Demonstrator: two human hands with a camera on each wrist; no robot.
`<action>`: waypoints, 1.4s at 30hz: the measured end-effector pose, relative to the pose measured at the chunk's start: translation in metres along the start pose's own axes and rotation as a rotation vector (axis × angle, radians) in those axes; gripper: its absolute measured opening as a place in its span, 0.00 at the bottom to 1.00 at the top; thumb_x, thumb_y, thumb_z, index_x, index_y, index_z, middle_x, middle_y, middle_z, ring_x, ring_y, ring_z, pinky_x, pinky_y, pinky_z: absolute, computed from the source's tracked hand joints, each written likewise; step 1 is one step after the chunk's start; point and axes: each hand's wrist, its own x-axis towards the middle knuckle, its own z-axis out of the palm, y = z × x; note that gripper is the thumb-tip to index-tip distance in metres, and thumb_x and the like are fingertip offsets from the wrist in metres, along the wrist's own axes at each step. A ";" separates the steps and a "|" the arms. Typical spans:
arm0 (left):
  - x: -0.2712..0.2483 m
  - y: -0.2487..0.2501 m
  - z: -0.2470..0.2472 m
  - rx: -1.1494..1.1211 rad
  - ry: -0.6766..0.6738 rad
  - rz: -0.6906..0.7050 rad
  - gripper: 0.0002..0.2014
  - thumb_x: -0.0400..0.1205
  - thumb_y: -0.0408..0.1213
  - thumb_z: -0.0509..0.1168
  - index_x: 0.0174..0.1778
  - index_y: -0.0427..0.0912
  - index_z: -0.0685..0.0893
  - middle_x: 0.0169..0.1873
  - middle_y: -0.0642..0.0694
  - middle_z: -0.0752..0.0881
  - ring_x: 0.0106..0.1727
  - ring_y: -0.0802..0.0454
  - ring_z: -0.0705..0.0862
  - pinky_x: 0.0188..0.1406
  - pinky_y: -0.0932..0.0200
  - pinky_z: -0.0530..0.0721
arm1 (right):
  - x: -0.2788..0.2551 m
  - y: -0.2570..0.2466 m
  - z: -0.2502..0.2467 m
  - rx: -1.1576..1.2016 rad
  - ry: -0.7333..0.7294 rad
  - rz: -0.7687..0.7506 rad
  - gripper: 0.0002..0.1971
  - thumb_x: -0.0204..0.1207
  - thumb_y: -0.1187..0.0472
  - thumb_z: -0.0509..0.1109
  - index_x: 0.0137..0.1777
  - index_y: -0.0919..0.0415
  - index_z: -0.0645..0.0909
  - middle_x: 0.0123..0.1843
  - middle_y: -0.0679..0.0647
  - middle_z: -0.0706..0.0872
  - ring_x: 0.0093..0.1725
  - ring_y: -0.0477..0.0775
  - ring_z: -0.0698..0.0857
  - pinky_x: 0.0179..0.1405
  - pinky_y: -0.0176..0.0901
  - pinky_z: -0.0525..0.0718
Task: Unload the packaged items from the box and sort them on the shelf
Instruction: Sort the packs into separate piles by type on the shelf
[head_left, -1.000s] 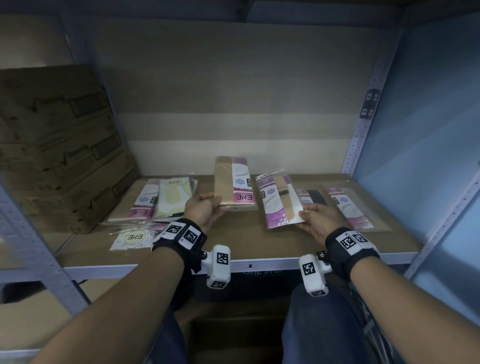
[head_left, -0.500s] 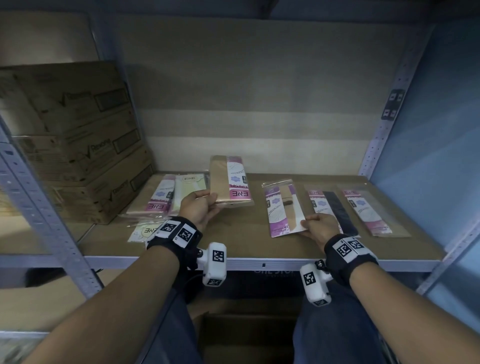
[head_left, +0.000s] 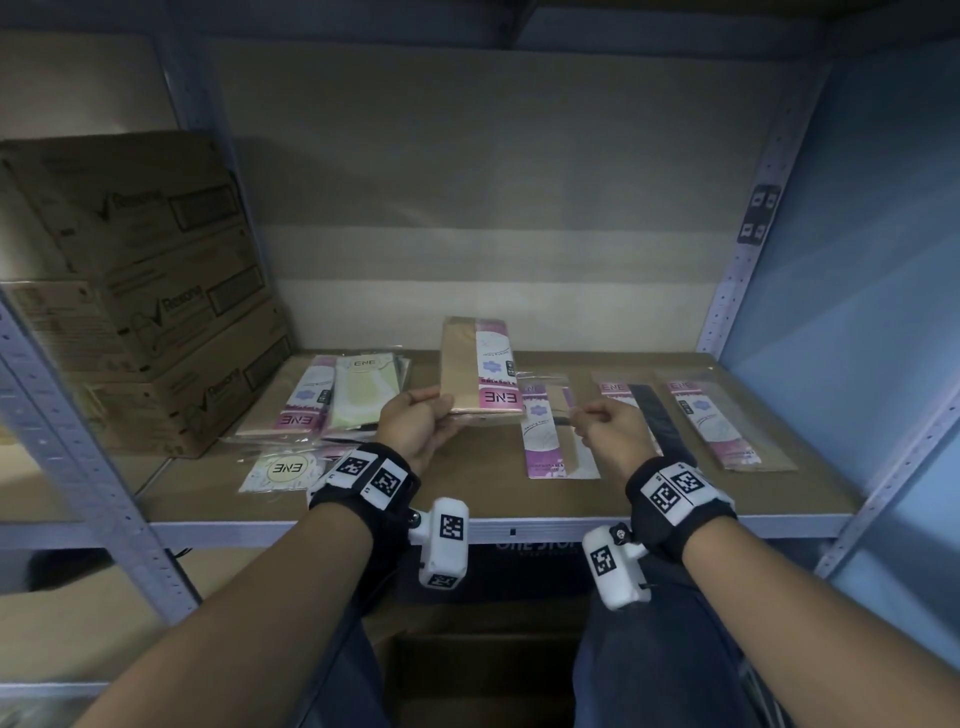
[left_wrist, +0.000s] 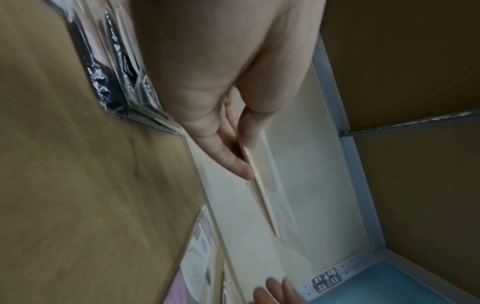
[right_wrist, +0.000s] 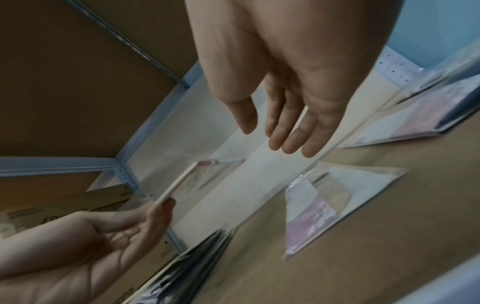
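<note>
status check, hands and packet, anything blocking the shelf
Left hand pinches tan packet, held above the shelf. Right hand empty, fingers relaxed, over pink packet. Open board in front, nothing blocking.

Both forearms are bare, with no sleeves. Each wrist wears a black band (head_left: 371, 475) carrying white square tags printed with black-and-white coded patterns; the right band (head_left: 678, 493) has the same. A white boxy camera unit (head_left: 444, 545) hangs under the left wrist, another (head_left: 613, 569) under the right, each with its own coded tag and a small screw. Dark blue trousers (head_left: 649, 670) cover the legs.
</note>
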 end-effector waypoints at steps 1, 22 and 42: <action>-0.002 -0.001 0.003 0.005 -0.011 -0.005 0.13 0.81 0.21 0.62 0.62 0.31 0.74 0.51 0.35 0.84 0.47 0.43 0.87 0.39 0.56 0.91 | -0.001 -0.003 0.003 0.035 -0.048 -0.002 0.03 0.75 0.59 0.73 0.47 0.57 0.84 0.49 0.57 0.89 0.50 0.57 0.87 0.60 0.52 0.84; 0.008 0.019 -0.012 0.641 0.265 0.424 0.07 0.78 0.28 0.66 0.45 0.45 0.84 0.44 0.46 0.86 0.46 0.47 0.84 0.54 0.52 0.84 | -0.016 -0.036 -0.018 0.170 -0.366 0.109 0.07 0.79 0.71 0.59 0.45 0.69 0.79 0.39 0.59 0.85 0.40 0.56 0.85 0.43 0.47 0.85; 0.010 0.022 -0.041 0.205 0.100 0.099 0.03 0.81 0.28 0.66 0.47 0.37 0.84 0.45 0.39 0.88 0.42 0.45 0.87 0.48 0.46 0.87 | -0.027 -0.048 -0.035 0.257 -0.231 0.117 0.13 0.81 0.51 0.62 0.59 0.57 0.79 0.48 0.56 0.85 0.48 0.57 0.84 0.46 0.51 0.82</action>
